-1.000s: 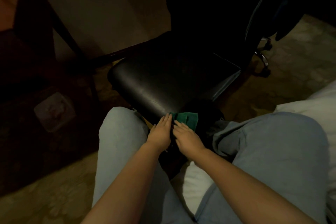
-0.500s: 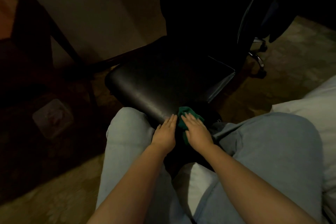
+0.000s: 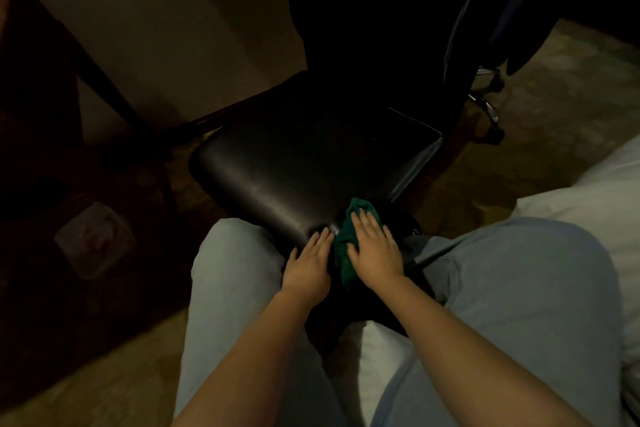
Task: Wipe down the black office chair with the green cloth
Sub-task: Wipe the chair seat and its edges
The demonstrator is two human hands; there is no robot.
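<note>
Green cloth under flat right hand on black chair; left hand flat beside it.

This looks like a dim bedroom in a home. A bed with white sheets sits beside a black office chair on soft carpet.

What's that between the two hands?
In the head view, the green cloth hangs between them, the right hand pressing it on the chair's front edge.
</note>
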